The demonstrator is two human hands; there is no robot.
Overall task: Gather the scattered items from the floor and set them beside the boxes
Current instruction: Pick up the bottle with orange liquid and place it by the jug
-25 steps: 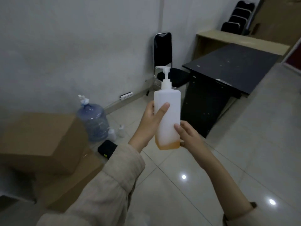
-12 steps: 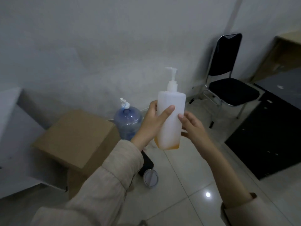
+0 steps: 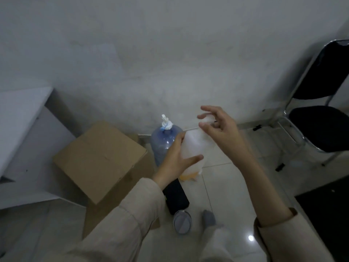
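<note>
The pump bottle (image 3: 192,148) is in the air in front of the person, above the floor (image 3: 236,186) and tilted, with its bottom toward the camera and its top toward the wall (image 3: 151,63). It is white and half transparent, and a little orange liquid sits at the bottom end. The picture is blurred here, so the pump head is hard to see.

The left hand (image 3: 175,161) grips the bottle around its lower body; the thumb lies across the near face and the fingers go behind it. The right hand (image 3: 217,127) is at the top end of the bottle. Its fingers are spread and curved around the pump, but I cannot tell if they really pinch it or only touch it. Both arms wear beige sleeves (image 3: 132,214).

Behind the bottle a blue water jug (image 3: 162,140) with a white cap stands against the wall. Just left of the jug there is a cardboard box (image 3: 100,159), and it rests on a second box (image 3: 113,212) below. Under the left wrist a black flat thing (image 3: 176,197) lies on the floor beside the boxes. Near its front end is a small round clear container (image 3: 182,222), and next to that a foot in a grey sock (image 3: 208,218). At the right a black chair (image 3: 321,110) with metal legs stands near the wall.
</note>
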